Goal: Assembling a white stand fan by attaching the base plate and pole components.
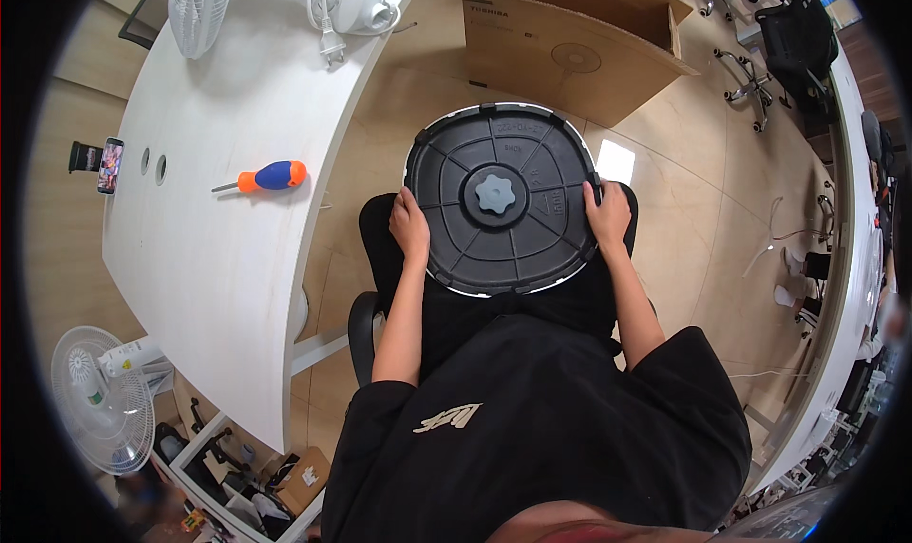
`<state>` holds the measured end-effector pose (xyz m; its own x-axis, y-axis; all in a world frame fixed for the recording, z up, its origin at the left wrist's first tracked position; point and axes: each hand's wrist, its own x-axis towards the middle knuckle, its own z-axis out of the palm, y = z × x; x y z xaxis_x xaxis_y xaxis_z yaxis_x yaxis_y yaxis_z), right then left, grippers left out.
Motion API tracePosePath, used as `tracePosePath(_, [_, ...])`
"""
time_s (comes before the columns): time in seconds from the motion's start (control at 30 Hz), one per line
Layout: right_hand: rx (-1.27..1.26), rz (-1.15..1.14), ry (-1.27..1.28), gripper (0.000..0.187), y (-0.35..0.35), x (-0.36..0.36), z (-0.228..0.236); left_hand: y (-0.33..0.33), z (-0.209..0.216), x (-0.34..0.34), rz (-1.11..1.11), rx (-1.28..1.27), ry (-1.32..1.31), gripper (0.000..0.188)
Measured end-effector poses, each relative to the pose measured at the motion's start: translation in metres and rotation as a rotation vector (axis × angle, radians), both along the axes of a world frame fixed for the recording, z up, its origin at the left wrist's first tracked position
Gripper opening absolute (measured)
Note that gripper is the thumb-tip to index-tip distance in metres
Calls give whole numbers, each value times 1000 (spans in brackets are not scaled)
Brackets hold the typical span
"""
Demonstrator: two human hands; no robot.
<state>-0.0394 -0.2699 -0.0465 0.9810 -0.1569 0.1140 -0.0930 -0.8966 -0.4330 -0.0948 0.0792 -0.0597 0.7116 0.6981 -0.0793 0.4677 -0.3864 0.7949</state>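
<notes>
A fan base (465,244) rests on my lap with its black ribbed underside facing up and a thin white rim around it. A grey star-shaped knob (495,195) sits at its centre. My left hand (409,228) grips the left edge, thumb on top and the other fingers partly hidden. On the opposite edge my right hand (608,215) is closed the same way, its thumb lying on the rim.
To the left, a white table (228,286) carries an orange and blue screwdriver (273,176), fan parts (353,9) with a coiled cord, and a phone (111,166) at its far edge. An open cardboard box (570,58) stands ahead. Another fan (103,400) is at lower left.
</notes>
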Motion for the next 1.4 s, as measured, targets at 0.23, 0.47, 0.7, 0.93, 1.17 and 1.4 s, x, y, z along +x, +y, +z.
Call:
tracePosePath(0.23, [-79,346,-349,58,51,8,16,-1,-1,0,20,50,-89,56])
tracePosePath(0.47, [53,571,-115,71,142,7,11,-2,3,2,-63,45,-51,54])
tracePosePath(0.7, [51,547,-48,64,151,-2,4,0,-1,-2,-94,82,-56,54])
tracePosePath(0.93, [143,572,-62,62,150,-2,-2,-1,-4,-2,-93,114,-127,51])
tracePosePath(1.17, [232,673,-31,59,145,3,-12,-3,-1,-4,-99,104,-127,50])
tracePosePath(1.4, [214,1015,73,61,129,25,-6,-3,-1,-3,-108,112,-102,52])
